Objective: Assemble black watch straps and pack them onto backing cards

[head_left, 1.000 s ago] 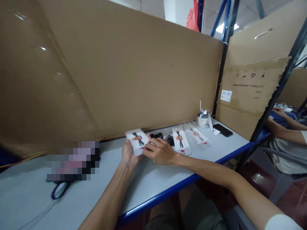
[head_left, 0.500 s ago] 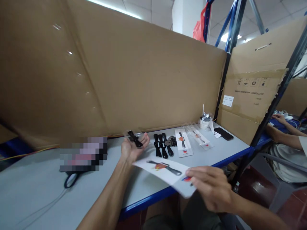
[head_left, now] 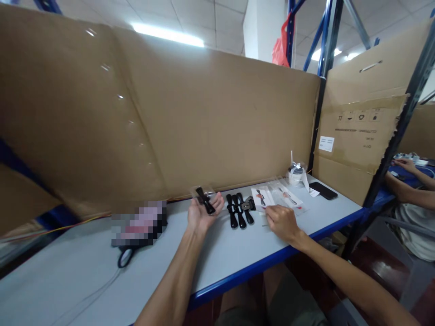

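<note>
Currently, three black handles [head_left: 238,212] lie side by side on the table [head_left: 224,260]. Just left of them, the left hand [head_left: 200,218] is palm up, fingers spread apart, with a packaged handle [head_left: 205,201] in clear plastic resting on it. Right of the three handles, the right hand [head_left: 282,222] has its fingers bent close together on the near end of a printed card [head_left: 261,196]; whether it pinches, I cannot tell. Farther right of those handles are clear shells [head_left: 288,197] and a phone [head_left: 324,190].

Brown cardboard partition [head_left: 220,117] behind pale table [head_left: 84,262]; bright tube light [head_left: 168,35] on ceiling [head_left: 197,13]; dark-red floor [head_left: 380,267].
</note>
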### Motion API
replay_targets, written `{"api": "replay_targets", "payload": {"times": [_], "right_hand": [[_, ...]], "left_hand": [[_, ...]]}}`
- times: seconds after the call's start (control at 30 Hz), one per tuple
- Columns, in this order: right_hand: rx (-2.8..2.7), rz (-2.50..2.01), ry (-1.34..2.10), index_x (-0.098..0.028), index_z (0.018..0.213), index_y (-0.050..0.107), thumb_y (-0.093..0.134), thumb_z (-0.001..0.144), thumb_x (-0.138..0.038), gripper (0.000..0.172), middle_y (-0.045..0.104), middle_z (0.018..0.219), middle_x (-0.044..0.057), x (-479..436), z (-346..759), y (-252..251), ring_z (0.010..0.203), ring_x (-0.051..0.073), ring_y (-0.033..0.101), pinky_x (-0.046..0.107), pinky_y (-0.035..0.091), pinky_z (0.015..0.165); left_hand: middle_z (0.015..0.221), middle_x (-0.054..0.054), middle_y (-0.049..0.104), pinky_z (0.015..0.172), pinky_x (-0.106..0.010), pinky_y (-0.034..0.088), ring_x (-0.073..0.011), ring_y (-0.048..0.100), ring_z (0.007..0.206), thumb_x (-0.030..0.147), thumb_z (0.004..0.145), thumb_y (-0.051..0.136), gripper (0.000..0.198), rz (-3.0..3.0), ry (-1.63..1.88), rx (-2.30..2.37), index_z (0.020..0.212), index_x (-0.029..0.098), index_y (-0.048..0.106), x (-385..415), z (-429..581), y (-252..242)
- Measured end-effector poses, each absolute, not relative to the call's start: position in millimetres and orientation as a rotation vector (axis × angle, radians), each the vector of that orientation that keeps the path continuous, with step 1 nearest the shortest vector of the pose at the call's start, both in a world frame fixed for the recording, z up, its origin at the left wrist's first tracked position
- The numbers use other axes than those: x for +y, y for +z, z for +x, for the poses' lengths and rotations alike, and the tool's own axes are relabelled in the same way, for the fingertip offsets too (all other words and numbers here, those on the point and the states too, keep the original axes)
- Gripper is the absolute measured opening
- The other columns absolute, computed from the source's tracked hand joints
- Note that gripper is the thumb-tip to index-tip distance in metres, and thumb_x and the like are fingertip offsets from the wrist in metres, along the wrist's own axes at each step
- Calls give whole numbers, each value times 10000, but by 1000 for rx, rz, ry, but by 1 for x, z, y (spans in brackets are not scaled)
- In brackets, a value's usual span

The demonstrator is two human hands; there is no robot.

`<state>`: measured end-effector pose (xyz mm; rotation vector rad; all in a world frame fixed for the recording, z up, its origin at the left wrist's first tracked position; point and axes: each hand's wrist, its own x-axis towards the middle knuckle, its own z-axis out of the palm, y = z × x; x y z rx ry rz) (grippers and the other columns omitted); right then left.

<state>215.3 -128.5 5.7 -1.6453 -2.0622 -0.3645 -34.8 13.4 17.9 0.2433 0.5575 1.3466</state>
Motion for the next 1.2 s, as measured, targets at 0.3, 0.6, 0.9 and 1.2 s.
{"api": "replay_targets", "payload": {"times": [0.3,0.6,0.9,1.2], "right_hand": [[-2365,-1835,-368,-234,1346,603,472,964,-147,413,690,1180,129,-139,206,10,1062,253,648,328,518,825],[-2432,-1924,-425,-161,1226,665,466,947,-84,351,688,1174,163,-138,218,12,1048,282,678,354,542,767],[-2340,-2167,-403,-128,1198,698,416,976,-83,362,667,1214,217,-140,229,19,959,284,734,361,539,744],[-1882,-2173,-345,-244,1241,690,463,995,-231,335,701,1228,93,-175,280,41,1061,253,693,319,492,828]], "left_hand": [[1108,-235,690,656,-410,617,-296,705,961,605,1019,148,700,274,1319,515,1224,115,605,15,-32,17],[1080,-228,693,652,-403,618,-292,709,955,609,1019,137,706,275,1326,524,1210,111,599,14,-31,19],[1126,-231,680,651,-425,625,-300,706,977,616,1018,151,702,273,1305,522,1209,119,609,15,-30,17],[1123,-257,673,650,-444,617,-331,683,1020,613,1020,154,714,250,1313,503,1240,91,590,20,-30,13]]}}
